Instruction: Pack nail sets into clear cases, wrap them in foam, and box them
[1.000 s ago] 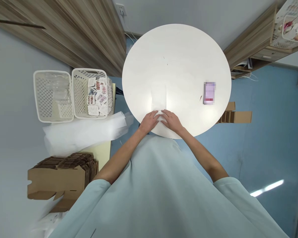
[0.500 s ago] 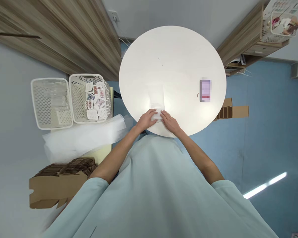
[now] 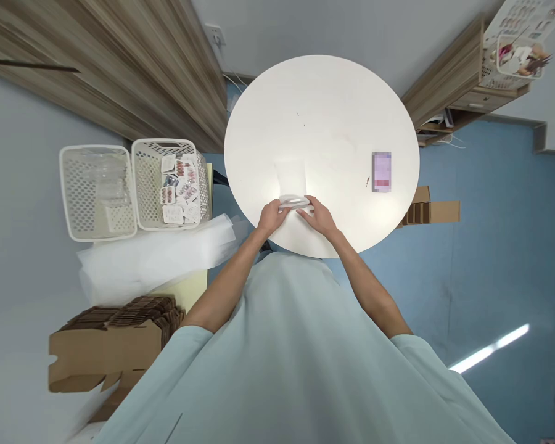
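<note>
On the near side of the round white table [image 3: 333, 111], a translucent white wrapping sheet [image 3: 291, 176] lies flat with its near end folded around a small flat packet [image 3: 295, 202]. My left hand [image 3: 271, 217] grips the packet's left end between thumb and fingers. At the right end my right hand [image 3: 321, 216] holds it the same way, thumb on the near side. The packet looks tilted up on its edge, still joined to the sheet beyond it. What is wrapped inside cannot be made out.
A pixelated purple item [image 3: 382, 172] lies on the table's right side. To the left stand a basket of clear packets [image 3: 97, 237], a basket of nail-set cards [image 3: 164, 227], a stack of white sheets [image 3: 157, 259] and flattened cardboard boxes [image 3: 106, 351]. An open carton [image 3: 444, 211] sits beyond the table's right edge.
Both hands have moved slightly away from my body, turning the packet over along the sheet. Less of the sheet lies flat, and the packet now stands tilted rather than pressed down.
</note>
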Motion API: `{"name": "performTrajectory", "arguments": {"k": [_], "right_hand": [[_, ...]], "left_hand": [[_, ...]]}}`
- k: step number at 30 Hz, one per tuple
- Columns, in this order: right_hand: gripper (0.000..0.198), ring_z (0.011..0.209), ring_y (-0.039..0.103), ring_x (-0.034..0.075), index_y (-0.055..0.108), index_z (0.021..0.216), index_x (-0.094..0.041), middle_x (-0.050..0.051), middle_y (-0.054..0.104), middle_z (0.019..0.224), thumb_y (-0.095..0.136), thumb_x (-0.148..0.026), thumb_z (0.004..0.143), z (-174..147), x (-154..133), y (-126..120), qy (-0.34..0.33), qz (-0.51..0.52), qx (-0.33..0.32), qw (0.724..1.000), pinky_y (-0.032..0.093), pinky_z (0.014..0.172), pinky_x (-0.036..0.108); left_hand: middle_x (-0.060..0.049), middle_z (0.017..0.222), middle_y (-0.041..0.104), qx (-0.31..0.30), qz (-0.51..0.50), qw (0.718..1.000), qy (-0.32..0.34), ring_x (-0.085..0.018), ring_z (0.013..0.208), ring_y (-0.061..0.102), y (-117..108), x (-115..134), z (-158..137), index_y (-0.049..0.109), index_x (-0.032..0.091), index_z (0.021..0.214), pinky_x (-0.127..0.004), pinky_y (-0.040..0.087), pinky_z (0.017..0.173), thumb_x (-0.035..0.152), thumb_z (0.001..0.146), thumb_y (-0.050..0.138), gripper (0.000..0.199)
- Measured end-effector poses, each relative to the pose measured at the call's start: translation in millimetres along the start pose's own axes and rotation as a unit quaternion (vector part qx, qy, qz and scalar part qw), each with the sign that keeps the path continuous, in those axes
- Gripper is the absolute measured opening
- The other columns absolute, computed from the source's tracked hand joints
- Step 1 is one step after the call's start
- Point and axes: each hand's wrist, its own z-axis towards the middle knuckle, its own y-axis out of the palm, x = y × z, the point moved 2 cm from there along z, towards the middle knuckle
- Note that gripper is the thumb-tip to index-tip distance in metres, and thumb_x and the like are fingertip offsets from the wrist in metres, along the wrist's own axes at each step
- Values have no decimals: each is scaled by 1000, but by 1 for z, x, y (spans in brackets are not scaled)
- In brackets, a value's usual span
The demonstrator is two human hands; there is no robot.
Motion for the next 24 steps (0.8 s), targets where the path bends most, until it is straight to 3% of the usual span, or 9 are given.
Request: {"name": "performTrajectory", "arguments": {"k": [4, 8, 14, 17, 20, 24], "right_hand": [[45, 113, 72, 27, 59, 144, -21, 11, 76, 129, 50, -49, 109, 14, 1, 2, 32, -20, 13, 999, 60, 94, 40], [35, 100, 72, 24, 66, 132, -19, 11, 76, 122, 49, -42, 111, 32, 2, 7, 93, -51, 50, 993, 57, 95, 38], [27, 99, 71, 25, 71, 117, -18, 11, 76, 113, 54, -37, 108, 52, 3, 12, 153, -68, 65, 984, 55, 93, 38], [24, 101, 70, 25, 70, 118, -18, 11, 74, 112, 56, -34, 107, 56, 2, 12, 163, -76, 64, 982, 55, 92, 38], [28, 104, 68, 26, 65, 131, -19, 11, 71, 119, 55, -30, 107, 56, -3, 11, 155, -107, 75, 979, 56, 91, 39], [34, 128, 60, 28, 67, 131, -20, 13, 66, 137, 44, -13, 106, 55, -12, 12, 58, -168, 54, 983, 56, 99, 39]], "left_hand": [[-11, 101, 79, 11, 20, 999, -33, -28, 95, 70, -1, 6, 11, 79, 18, 107, -34, 50, 83, 48, 103, 60, 36], [-10, 92, 77, 25, 42, 995, -83, -27, 88, 68, 0, 10, 19, 78, 17, 100, -33, 44, 76, 46, 101, 62, 33], [-8, 80, 72, 54, 40, 988, -137, -25, 78, 65, -1, 14, 23, 69, 21, 78, -34, 40, 69, 43, 104, 55, 37], [-8, 91, 77, 84, 30, 987, -136, -27, 85, 68, -6, 14, 26, 70, 23, 83, -35, 44, 73, 41, 103, 57, 30], [-10, 101, 77, 93, 46, 986, -131, -30, 95, 70, -9, 14, 31, 72, 24, 92, -38, 49, 80, 43, 102, 60, 24], [-16, 123, 69, 126, 119, 983, -65, -35, 115, 66, -11, 20, 33, 67, 21, 119, -47, 52, 98, 32, 102, 61, 21]]}}
